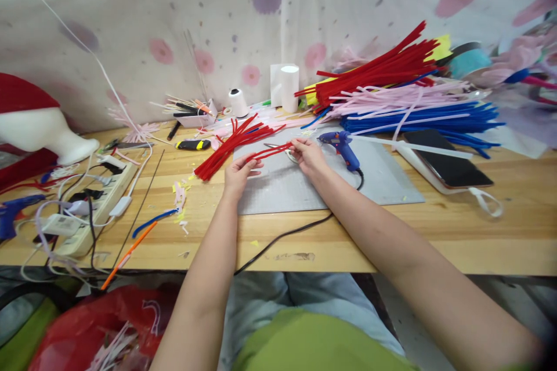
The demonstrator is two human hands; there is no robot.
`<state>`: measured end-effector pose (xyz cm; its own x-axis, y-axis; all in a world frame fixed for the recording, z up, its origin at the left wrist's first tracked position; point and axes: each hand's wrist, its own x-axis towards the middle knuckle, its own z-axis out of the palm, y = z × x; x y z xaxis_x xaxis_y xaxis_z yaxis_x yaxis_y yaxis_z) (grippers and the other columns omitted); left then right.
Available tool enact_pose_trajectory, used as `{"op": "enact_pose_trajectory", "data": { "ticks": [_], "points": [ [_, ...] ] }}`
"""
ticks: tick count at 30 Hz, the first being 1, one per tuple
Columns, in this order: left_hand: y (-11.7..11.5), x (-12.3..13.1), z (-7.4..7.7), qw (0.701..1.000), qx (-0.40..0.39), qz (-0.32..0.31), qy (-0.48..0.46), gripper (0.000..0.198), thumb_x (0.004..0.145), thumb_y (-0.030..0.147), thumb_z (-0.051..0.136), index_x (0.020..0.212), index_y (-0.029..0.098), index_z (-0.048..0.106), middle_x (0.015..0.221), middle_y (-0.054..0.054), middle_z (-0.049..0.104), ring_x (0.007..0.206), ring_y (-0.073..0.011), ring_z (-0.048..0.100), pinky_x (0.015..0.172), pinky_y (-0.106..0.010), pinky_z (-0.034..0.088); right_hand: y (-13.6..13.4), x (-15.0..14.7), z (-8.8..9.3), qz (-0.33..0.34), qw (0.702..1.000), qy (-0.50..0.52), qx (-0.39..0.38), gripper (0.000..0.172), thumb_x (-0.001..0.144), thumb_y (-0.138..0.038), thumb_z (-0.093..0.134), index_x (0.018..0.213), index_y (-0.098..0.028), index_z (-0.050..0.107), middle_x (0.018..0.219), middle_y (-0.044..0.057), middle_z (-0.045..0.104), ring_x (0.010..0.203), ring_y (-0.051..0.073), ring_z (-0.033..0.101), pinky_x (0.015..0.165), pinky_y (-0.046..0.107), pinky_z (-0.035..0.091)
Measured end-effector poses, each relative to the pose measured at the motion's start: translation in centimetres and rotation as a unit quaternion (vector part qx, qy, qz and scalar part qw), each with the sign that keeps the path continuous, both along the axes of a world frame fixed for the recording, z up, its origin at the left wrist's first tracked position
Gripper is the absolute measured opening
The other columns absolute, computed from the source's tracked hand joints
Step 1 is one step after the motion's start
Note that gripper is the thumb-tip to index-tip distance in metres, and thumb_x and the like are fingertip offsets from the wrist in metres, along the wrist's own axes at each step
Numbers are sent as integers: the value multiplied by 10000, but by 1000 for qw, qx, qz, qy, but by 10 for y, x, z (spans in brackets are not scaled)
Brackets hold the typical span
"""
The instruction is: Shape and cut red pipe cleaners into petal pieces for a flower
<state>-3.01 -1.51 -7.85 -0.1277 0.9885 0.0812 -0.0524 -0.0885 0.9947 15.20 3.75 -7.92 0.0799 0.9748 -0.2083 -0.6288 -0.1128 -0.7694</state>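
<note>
Between my hands a red pipe cleaner [270,152] is stretched, folded so that two strands run side by side. The fingers of my left hand [240,173] pinch its left end, and those of my right hand [307,153] pinch the right end. Both hands are over a grey board [278,197]. Scissors [270,145] lie on the board behind the strands, partly hidden by my right hand. A bundle of red pipe cleaners [226,148] rests just beyond my left hand. Right of my right hand lies a blue glue gun [342,148] with a glue stick in it.
Red, pink and blue pipe cleaners [418,119] are piled at the back right, near a phone [448,156]. A power strip [98,208] with tangled cables and a white foam head [39,127] stand at left. A black cord [282,240] crosses the table's front.
</note>
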Motion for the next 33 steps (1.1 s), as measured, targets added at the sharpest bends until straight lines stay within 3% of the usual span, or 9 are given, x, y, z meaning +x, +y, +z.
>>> {"op": "enact_pose_trajectory", "data": {
  "ticks": [11, 28, 31, 33],
  "points": [
    [-1, 1, -2, 1000, -23, -1, 20, 416, 603, 408, 685, 887, 105, 666, 791, -105, 695, 730, -208, 670, 590, -304, 532, 0, 4, 1, -1, 1000, -13, 11, 137, 691, -75, 636, 643, -162, 541, 600, -25, 603, 465, 27, 516, 491, 124, 481],
    [1, -1, -5, 998, -25, 22, -52, 392, 553, 398, 733, 787, 97, 645, 715, -92, 694, 660, -187, 669, 672, -330, 529, -3, -1, 3, -10, 1000, -12, -13, 127, 698, -34, 599, 640, -136, 549, 543, -32, 592, 452, 26, 516, 463, 113, 455],
    [2, -1, -5, 998, -27, 32, -51, 392, 584, 407, 717, 811, 94, 647, 733, -99, 692, 687, -196, 670, 710, -354, 522, -3, -2, 4, -12, 1000, 0, -14, 130, 710, -24, 587, 652, -130, 538, 550, -32, 597, 450, 22, 521, 457, 107, 453],
    [2, 3, -5, 996, -15, 42, -75, 429, 613, 395, 707, 924, 107, 638, 784, -92, 691, 755, -201, 671, 755, -362, 511, -3, -7, 7, -20, 1000, 11, -8, 137, 728, -20, 572, 663, -133, 530, 555, -33, 600, 446, 21, 519, 453, 107, 454]
  ]
}}
